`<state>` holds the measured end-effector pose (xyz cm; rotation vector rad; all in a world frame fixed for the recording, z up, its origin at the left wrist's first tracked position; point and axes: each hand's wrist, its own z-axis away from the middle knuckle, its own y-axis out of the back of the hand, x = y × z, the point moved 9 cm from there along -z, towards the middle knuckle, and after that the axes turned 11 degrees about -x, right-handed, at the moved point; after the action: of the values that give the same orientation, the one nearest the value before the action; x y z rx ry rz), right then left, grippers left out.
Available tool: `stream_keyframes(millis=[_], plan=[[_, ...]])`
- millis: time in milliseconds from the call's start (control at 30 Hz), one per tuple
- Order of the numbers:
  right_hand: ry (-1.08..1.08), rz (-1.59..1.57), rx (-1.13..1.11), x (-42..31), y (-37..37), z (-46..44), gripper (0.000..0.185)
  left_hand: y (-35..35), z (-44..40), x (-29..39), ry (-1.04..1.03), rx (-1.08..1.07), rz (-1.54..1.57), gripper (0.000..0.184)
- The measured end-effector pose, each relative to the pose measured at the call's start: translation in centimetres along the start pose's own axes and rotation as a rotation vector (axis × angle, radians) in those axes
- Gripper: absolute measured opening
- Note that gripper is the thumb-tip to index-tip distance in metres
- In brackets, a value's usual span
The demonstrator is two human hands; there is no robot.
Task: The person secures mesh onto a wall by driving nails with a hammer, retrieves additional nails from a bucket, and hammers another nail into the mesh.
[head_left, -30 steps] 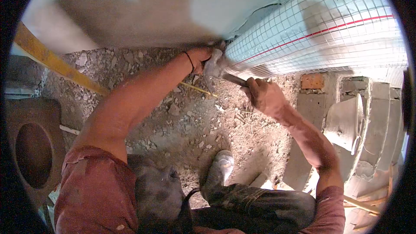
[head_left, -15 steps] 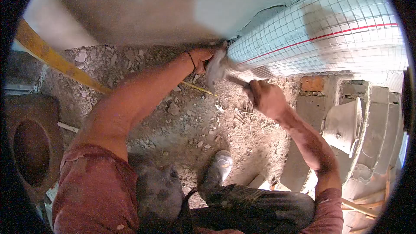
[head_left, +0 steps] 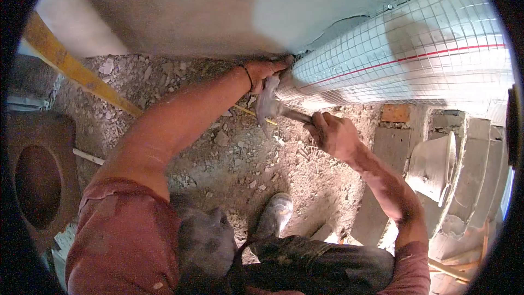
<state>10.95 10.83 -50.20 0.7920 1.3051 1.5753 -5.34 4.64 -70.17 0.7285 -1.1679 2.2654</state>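
My right hand [head_left: 337, 137] is wrapped round the handle of a claw hammer [head_left: 267, 102]. The hammer's pale, dusty head lies just below my left hand [head_left: 266, 72], with its curved claw pointing down. My left hand reaches to the foot of the wall, its fingers closed together at the near end of the wire mesh [head_left: 371, 57]. Whatever those fingers pinch is too small and hidden to make out. The mesh covers a pale, rounded surface with a red line along it.
The pale wall [head_left: 218, 11] rises ahead. Rubble [head_left: 224, 147] covers the ground, with a yellow strip [head_left: 244, 110] lying on it. A yellow bar [head_left: 82, 71] slants at left, near a dark object with an oval hollow [head_left: 38, 186]. Brickwork [head_left: 396, 113] stands at right.
The hammer head has drawn back from the wall, down and slightly left, and shows more sharply. My left hand stays at the mesh's end; the whole view has shifted a little.
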Motion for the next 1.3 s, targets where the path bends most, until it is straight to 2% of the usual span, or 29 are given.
stream_keyframes(millis=[67,167,233,367,433,467,567,633,667,733,867,933,967,1000,1033,1067,1200,1267,1300], plan=[[0.076,0.08,-0.001,-0.9,0.4,0.4,0.025,0.6,1.2,0.0,0.08,0.156,-0.143,0.054],[0.017,0.052,0.053,1.0,0.2,-0.3,0.024,-0.4,1.8,0.0,-0.02,0.129,0.008,0.047],[-0.078,-0.006,0.037,1.4,0.3,-0.7,0.024,-0.9,-1.0,-0.9,-0.075,-0.152,0.215,0.036],[0.025,0.014,0.048,0.1,0.9,-0.4,0.026,-0.3,-1.6,-0.2,-0.121,-0.191,0.121,0.05],[-0.034,-0.009,0.036,1.4,0.1,-0.6,0.026,-0.8,-2.7,-1.4,-0.082,-0.255,0.187,0.031],[-0.099,-0.034,0.025,2.3,-0.3,-0.5,0.027,-0.6,-3.0,-1.9,-0.082,-0.257,0.191,0.031],[-0.065,0.02,0.012,1.5,-0.2,-0.6,0.027,-1.1,-0.9,-0.4,-0.095,-0.158,0.178,0.034],[-0.005,0.036,-0.01,0.4,0.3,-0.1,0.026,0.3,-1.2,-1.6,0.091,0.021,0.092,0.038],[-0.001,0.038,-0.012,0.6,0.3,-0.3,0.026,1.0,-2.2,-2.1,0.088,0.022,0.095,0.038],[-0.049,0.025,0.023,1.4,0.4,-0.7,0.025,0.9,-5.1,-3.1,-0.009,-0.169,0.182,0.039],[-0.033,-0.03,0.039,0.7,0.7,-1.2,0.025,-0.7,-1.8,-0.8,-0.127,-0.193,0.261,0.036],[0.006,-0.055,0.034,0.5,0.6,-0.8,0.025,-0.3,-1.8,-0.9,-0.036,-0.099,0.122,0.048],[0.025,-0.039,0.052,0.2,1.1,-0.7,0.025,-0.3,-1.6,-0.8,-0.038,-0.097,0.125,0.048],[0.043,-0.023,0.071,0.1,1.4,-0.6,0.024,-0.8,-1.6,-0.8,-0.041,-0.149,0.096,0.039],[-0.04,-0.008,0.048,1.6,0.3,-0.8,0.024,-1.4,-1.6,-0.7,-0.042,-0.202,0.067,0.031],[-0.099,0.007,0.103,2.5,0.6,-1.2,0.024,-1.6,-1.5,-0.8,-0.043,-0.204,0.066,0.031],[-0.016,-0.075,0.048,0.3,0.8,-0.6,0.024,-2.5,1.2,0.5,-0.019,-0.175,0.083,0.049],[0.043,-0.045,0.008,-0.5,0.6,-0.2,0.026,-0.7,0.7,-0.1,-0.017,-0.007,0.037,0.046],[-0.01,-0.075,0.016,0.3,0.1,-0.2,0.029,0.3,0.0,-0.7,-0.015,0.049,0.022,0.045]])
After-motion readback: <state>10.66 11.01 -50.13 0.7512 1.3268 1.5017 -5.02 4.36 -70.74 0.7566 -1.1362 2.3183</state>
